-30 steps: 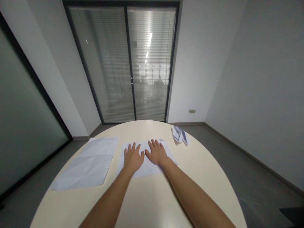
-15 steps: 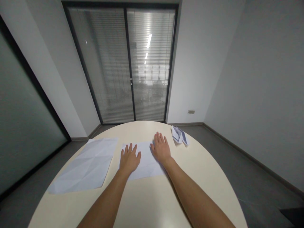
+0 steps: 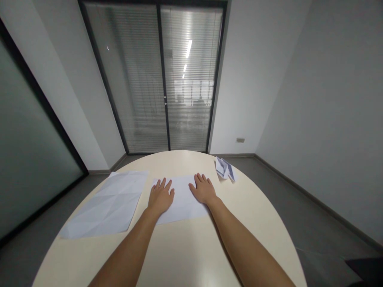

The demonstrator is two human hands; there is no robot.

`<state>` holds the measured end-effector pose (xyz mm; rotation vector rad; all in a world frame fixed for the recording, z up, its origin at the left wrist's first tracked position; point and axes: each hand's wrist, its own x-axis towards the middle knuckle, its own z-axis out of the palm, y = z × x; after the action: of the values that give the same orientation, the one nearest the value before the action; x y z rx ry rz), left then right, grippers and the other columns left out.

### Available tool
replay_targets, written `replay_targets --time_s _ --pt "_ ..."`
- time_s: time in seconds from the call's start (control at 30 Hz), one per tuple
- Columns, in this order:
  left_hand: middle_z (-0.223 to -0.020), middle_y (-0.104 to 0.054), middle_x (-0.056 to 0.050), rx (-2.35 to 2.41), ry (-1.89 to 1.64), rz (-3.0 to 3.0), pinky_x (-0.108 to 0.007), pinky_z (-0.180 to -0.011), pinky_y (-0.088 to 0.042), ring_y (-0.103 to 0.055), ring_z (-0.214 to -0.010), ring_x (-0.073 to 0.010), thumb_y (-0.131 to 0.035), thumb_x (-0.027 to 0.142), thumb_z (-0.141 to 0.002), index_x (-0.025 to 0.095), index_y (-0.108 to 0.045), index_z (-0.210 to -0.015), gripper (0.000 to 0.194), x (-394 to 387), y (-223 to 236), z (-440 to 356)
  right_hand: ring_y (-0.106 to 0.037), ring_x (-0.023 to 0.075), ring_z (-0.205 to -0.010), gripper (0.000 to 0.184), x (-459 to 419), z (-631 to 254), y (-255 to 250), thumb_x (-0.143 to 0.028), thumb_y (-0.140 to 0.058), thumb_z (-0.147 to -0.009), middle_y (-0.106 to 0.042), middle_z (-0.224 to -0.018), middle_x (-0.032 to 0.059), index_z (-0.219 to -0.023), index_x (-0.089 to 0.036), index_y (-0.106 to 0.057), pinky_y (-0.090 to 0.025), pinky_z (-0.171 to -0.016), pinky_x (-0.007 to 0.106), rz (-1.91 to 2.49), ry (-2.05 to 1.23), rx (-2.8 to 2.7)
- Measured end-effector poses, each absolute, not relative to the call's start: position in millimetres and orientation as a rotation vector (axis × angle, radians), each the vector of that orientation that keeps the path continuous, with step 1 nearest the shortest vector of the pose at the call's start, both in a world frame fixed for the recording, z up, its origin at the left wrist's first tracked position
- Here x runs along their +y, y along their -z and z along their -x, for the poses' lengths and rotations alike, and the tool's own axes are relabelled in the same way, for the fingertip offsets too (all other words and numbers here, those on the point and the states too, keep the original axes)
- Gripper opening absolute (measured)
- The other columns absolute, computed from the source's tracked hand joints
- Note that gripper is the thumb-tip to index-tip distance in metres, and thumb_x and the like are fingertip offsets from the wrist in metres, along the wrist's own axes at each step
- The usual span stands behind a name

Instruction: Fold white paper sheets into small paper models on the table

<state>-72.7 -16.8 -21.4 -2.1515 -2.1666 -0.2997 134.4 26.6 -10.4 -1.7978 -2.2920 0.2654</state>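
Observation:
A white sheet of paper (image 3: 182, 203) lies flat on the table in front of me. On its left side rests my left hand (image 3: 160, 197), palm down with the fingers spread. My right hand (image 3: 203, 189) lies on the sheet's right side, also palm down, its thumb held away from the fingers. Both hands cover parts of the sheet's side edges. Left of them is a larger white paper (image 3: 106, 207) marked by crossing creases. Beyond my right hand, near the table's far right edge, stands a folded, crumpled piece of paper (image 3: 223, 168).
The round cream table (image 3: 176, 255) has a curved edge on both sides. Behind it are glass doors (image 3: 191, 119) with blinds, and a wall outlet (image 3: 240, 140) sits low on the right. A dark object (image 3: 365, 269) shows at the lower right.
My right hand has slid slightly back toward me along the sheet's right side. My left hand has shifted a little to the left. The other papers stay in place.

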Motion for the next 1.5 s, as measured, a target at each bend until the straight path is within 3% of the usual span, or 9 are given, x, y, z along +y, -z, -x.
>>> replay_targets --time_s 0.13,0.23,0.33,0.53,0.77,0.93,1.13,1.33,1.5 --pt "-0.158 -0.039 -0.013 -2.161 0.291 2.147 -0.048 -0.116 -0.031 -0.034 -0.146 -0.0350 -0.039 0.044 -0.100 0.019 -0.048 -0.148 0.055 -21 18 74 -0.028 0.0324 -0.147 0.062 25 -140 5 -0.044 -0.037 -0.100 -0.038 -0.156 0.0192 -0.148 -0.005 -0.042 -0.016 -0.119 0.049 1.822 -0.112 -2.204" --pt "-0.156 -0.042 -0.014 -2.144 0.315 2.124 -0.049 -0.116 -0.032 -0.037 -0.145 -0.0347 -0.041 0.042 -0.099 0.018 -0.050 -0.146 0.053 -24 16 74 -0.033 0.0290 -0.144 0.050 16 -130 0 -0.037 -0.038 -0.100 -0.046 -0.152 0.0172 -0.139 -0.011 -0.054 -0.017 -0.118 0.045 1.665 0.001 -2.213" --pt "-0.152 -0.048 -0.014 -2.120 0.366 2.123 -0.048 -0.115 -0.034 -0.043 -0.141 -0.0327 -0.043 0.038 -0.099 0.017 -0.055 -0.142 0.049 -26 14 74 -0.034 0.0266 -0.144 0.050 4 -114 0 -0.043 -0.035 -0.102 -0.044 -0.154 0.0122 -0.141 -0.017 -0.053 -0.022 -0.117 0.041 1.504 -0.083 -2.298" --pt "-0.144 -0.058 -0.009 -1.968 0.486 2.333 -0.040 -0.114 -0.036 -0.050 -0.135 -0.0247 -0.042 0.027 -0.098 0.019 -0.063 -0.133 0.041 -29 9 74 -0.025 0.0332 -0.149 0.063 -6 -103 5 -0.054 -0.040 -0.099 -0.033 -0.161 0.0112 -0.151 -0.020 -0.042 -0.017 -0.119 0.052 1.476 -0.285 -2.442" --pt "-0.151 -0.051 -0.008 -2.007 0.454 2.308 -0.056 -0.114 -0.032 -0.041 -0.141 -0.0322 -0.049 0.040 -0.095 0.026 -0.059 -0.137 0.045 -35 10 69 -0.021 0.0351 -0.150 0.068 -3 -108 5 -0.058 -0.044 -0.095 -0.030 -0.162 0.0115 -0.151 -0.020 -0.042 -0.014 -0.120 0.053 1.518 -0.283 -2.418" --pt "-0.154 -0.046 -0.008 -2.011 0.389 2.313 -0.059 -0.114 -0.029 -0.038 -0.143 -0.0341 -0.049 0.043 -0.094 0.025 -0.054 -0.142 0.052 -39 8 68 -0.019 0.0353 -0.151 0.071 -2 -107 6 -0.061 -0.044 -0.094 -0.028 -0.163 0.0112 -0.153 -0.021 -0.040 -0.013 -0.119 0.052 1.563 -0.285 -2.406" --pt "-0.144 -0.057 -0.008 -1.888 0.439 2.351 -0.059 -0.118 -0.023 -0.044 -0.138 -0.0312 -0.047 0.045 -0.094 0.027 -0.062 -0.132 0.044 -50 -6 61 -0.019 0.0345 -0.151 0.069 -2 -109 4 -0.059 -0.043 -0.095 -0.029 -0.163 0.0109 -0.153 -0.022 -0.040 -0.012 -0.119 0.053 1.609 -0.279 -2.366" --pt "-0.162 -0.033 -0.008 -2.072 0.331 2.385 -0.075 -0.110 -0.018 -0.023 -0.148 -0.0444 -0.037 0.075 -0.090 0.033 -0.045 -0.149 0.072 -50 2 60 -0.022 0.0342 -0.149 0.063 -1 -111 3 -0.052 -0.043 -0.097 -0.032 -0.161 0.0116 -0.151 -0.020 -0.042 -0.014 -0.119 0.052 1.629 -0.257 -2.346" --pt "-0.164 -0.028 -0.009 -2.094 0.317 2.356 -0.077 -0.110 -0.014 -0.019 -0.149 -0.0457 -0.041 0.075 -0.088 0.035 -0.041 -0.151 0.074 -45 10 62 -0.035 0.0311 -0.142 0.049 -5 -108 0 -0.045 -0.043 -0.098 -0.047 -0.152 0.0122 -0.139 -0.021 -0.055 -0.024 -0.114 0.048 1.649 -0.150 -2.295"
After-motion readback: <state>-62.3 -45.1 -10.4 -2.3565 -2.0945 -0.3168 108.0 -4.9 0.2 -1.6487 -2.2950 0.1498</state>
